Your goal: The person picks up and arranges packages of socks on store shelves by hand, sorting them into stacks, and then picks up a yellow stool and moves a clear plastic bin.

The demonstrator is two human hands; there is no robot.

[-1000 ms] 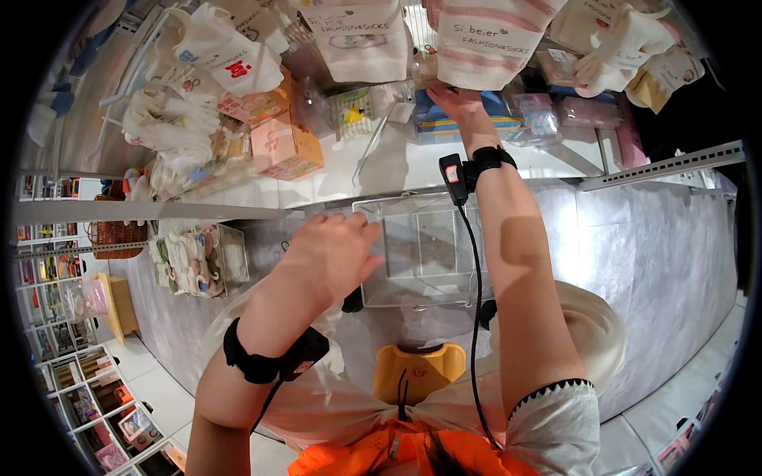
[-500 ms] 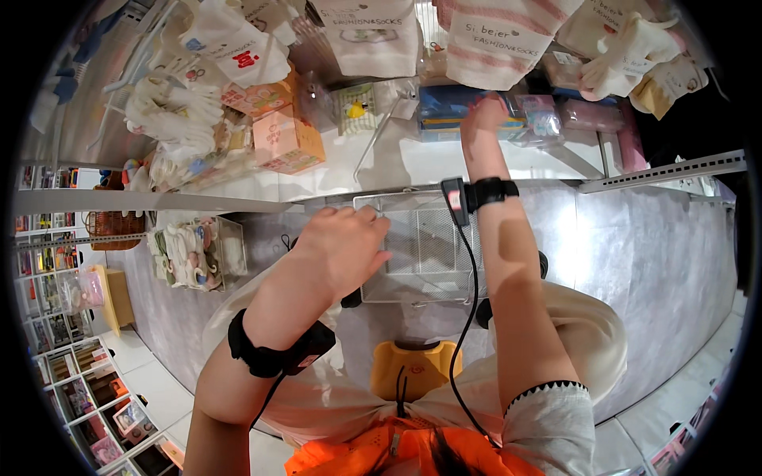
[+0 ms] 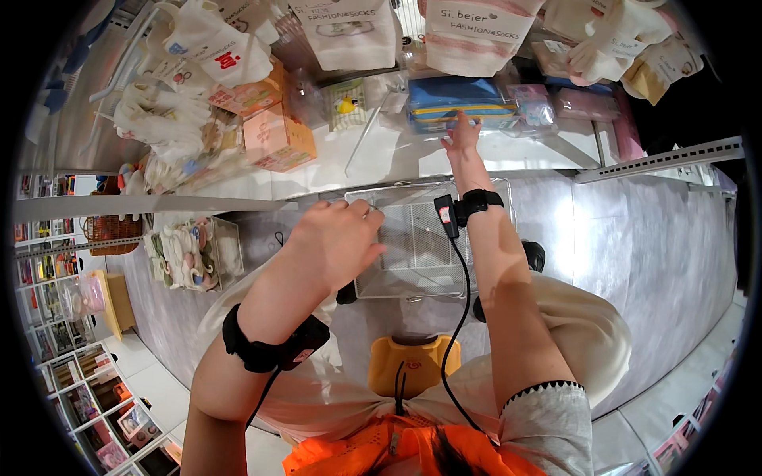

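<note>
My right hand is at the front edge of the shelf, its fingers apart with nothing in them. Just behind its fingertips lies a stack of flat blue packs with a yellow stripe along the front. My left hand hovers at the left rim of a wire mesh basket, back of the hand up and thumb held out. Its fingers bend slightly and appear to hold nothing; whether they touch the rim I cannot tell. The basket stands low in front of me, and no goods show in it.
Sock packs hang over the shelf. Orange boxes and a pack with a yellow duck stand left of the blue packs; pink packs lie right. A metal hook sticks out. A yellow stool is below me.
My right hand has drawn back from on top of the blue packs toward me and a little left, its fingers spreading. My left hand has hardly moved; the view has shifted slightly.
</note>
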